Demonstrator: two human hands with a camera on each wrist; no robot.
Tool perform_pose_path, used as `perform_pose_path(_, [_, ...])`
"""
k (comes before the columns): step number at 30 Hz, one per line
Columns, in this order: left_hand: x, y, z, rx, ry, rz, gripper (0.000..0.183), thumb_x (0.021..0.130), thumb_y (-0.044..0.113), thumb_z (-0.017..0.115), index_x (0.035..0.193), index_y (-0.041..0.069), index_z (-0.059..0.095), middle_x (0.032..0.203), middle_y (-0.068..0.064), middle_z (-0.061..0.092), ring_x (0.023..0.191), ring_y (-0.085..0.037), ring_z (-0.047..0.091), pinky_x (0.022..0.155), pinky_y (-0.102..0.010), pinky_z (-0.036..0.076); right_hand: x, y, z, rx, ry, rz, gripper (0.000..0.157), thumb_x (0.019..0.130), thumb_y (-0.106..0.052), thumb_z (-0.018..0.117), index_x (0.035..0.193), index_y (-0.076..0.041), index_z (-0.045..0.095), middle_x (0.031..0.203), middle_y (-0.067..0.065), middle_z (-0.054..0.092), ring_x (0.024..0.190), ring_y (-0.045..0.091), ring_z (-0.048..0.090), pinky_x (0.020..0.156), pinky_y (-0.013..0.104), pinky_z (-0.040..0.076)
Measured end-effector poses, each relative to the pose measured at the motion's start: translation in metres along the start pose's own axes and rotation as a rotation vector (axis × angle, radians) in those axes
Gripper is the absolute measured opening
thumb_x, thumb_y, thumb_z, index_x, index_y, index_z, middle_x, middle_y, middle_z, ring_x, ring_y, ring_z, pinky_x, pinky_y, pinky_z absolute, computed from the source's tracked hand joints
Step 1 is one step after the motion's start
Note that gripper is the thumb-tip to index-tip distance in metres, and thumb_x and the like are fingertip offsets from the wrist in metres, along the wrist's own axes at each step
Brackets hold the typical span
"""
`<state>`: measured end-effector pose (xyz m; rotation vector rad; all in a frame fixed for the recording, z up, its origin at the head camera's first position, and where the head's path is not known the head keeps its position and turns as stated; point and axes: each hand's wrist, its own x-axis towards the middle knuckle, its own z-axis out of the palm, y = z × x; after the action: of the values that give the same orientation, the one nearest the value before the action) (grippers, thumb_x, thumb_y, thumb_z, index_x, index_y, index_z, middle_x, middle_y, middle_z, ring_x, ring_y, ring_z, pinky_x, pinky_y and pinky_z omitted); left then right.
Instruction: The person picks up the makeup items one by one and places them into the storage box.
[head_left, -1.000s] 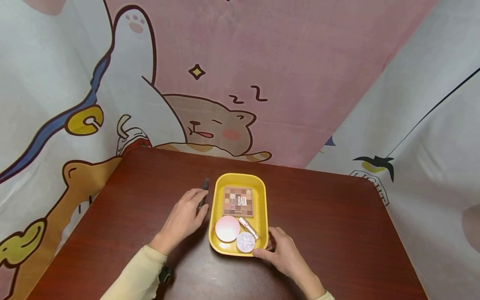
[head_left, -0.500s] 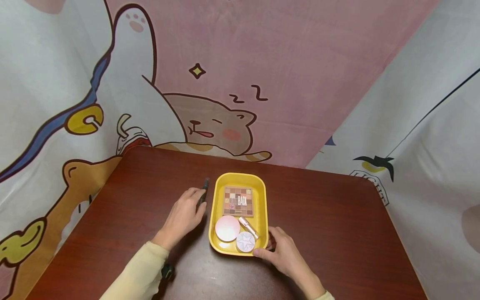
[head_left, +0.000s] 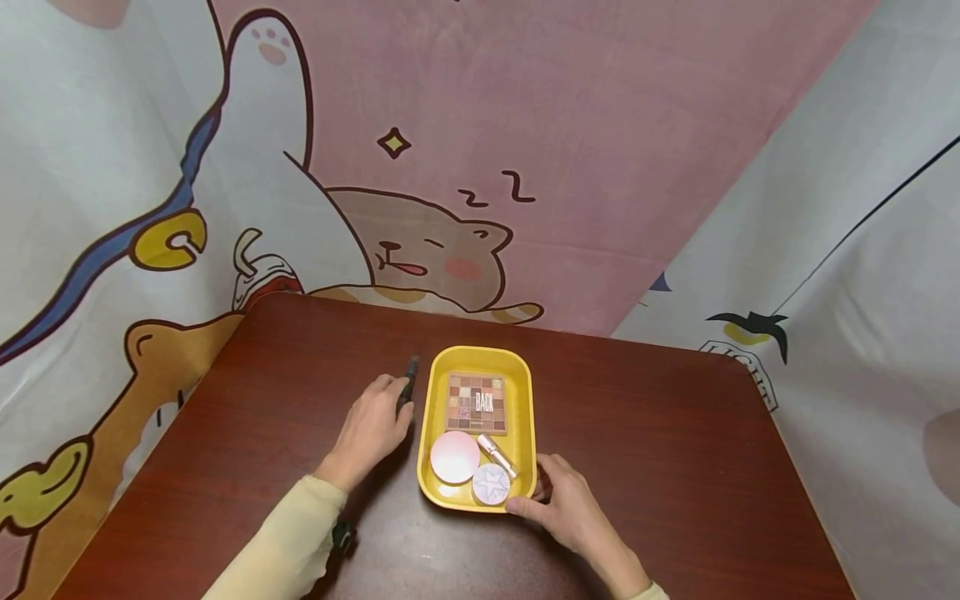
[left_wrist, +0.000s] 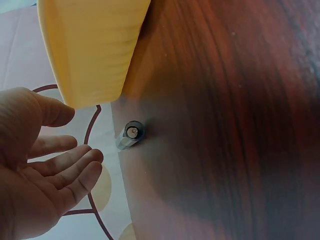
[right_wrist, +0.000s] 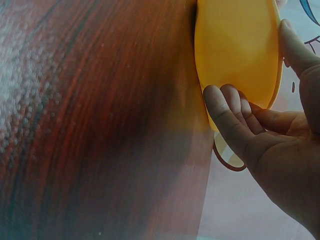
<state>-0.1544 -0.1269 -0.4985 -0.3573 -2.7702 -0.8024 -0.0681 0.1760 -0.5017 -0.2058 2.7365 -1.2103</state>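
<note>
My left hand point(head_left: 369, 433) hovers beside a slim dark tube point(head_left: 413, 367), partly hidden behind the fingers in the head view. In the left wrist view its fingers are loosely bent, apart from the tube point(left_wrist: 132, 132), which lies end-on to the camera. My right hand point(head_left: 570, 510) holds the near right corner of a yellow tray point(head_left: 520, 417), thumb at the rim and fingers against the outer wall. In the tray lie an eyeshadow palette point(head_left: 461, 402), a round pink compact point(head_left: 455, 457), a lipstick-like tube point(head_left: 497, 455) and a small round case with a star point(head_left: 491, 485).
The dark reddish wooden table point(head_left: 660, 450) carries the tray near its middle. Behind it hangs a cartoon-printed curtain point(head_left: 600, 167), meeting the table's back edge. A small black item point(head_left: 344, 536) shows beside the left sleeve.
My left hand has drawn slightly back toward the left, uncovering a little more of the dark tube. The tray, its contents and my right hand stay in place.
</note>
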Motion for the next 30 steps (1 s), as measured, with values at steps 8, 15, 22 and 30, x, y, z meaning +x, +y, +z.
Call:
perform_pose_path(8, [0.001, -0.002, 0.005, 0.009, -0.053, -0.059, 0.037, 0.093, 0.008, 0.073, 0.127, -0.006, 0.068, 0.105, -0.018, 0.065, 0.082, -0.029, 0.067, 0.067, -0.042, 0.059, -0.001, 0.0, 0.0, 0.007, -0.011, 0.0, 0.06, 0.076, -0.031, 0.093, 0.122, -0.002, 0.068, 0.09, -0.003, 0.055, 0.077, 0.014, 0.058, 0.064, 0.02, 0.049])
perform_pose_path(15, [0.001, -0.004, 0.009, 0.034, -0.071, -0.089, 0.033, 0.092, 0.009, 0.074, 0.121, -0.006, 0.068, 0.102, -0.017, 0.063, 0.078, -0.03, 0.066, 0.065, -0.043, 0.058, 0.0, 0.0, 0.001, -0.001, -0.008, 0.002, 0.058, 0.076, -0.031, 0.093, 0.121, -0.003, 0.068, 0.09, -0.004, 0.055, 0.076, 0.011, 0.058, 0.065, 0.02, 0.05])
perform_pose_path(22, [0.005, -0.006, 0.013, 0.031, -0.1, -0.132, 0.026, 0.092, 0.008, 0.074, 0.114, -0.004, 0.069, 0.095, -0.014, 0.06, 0.075, -0.029, 0.063, 0.065, -0.045, 0.057, 0.0, 0.0, 0.0, 0.004, -0.011, 0.001, 0.059, 0.076, -0.032, 0.093, 0.12, -0.002, 0.068, 0.089, -0.002, 0.055, 0.076, 0.011, 0.057, 0.064, 0.02, 0.049])
perform_pose_path(30, [0.007, -0.008, 0.016, 0.053, -0.115, -0.154, 0.025, 0.091, 0.01, 0.076, 0.11, -0.004, 0.069, 0.092, -0.014, 0.059, 0.073, -0.03, 0.063, 0.064, -0.045, 0.056, 0.0, 0.0, -0.001, -0.003, -0.009, 0.001, 0.058, 0.076, -0.031, 0.093, 0.12, -0.003, 0.068, 0.089, -0.003, 0.055, 0.076, 0.01, 0.058, 0.065, 0.02, 0.05])
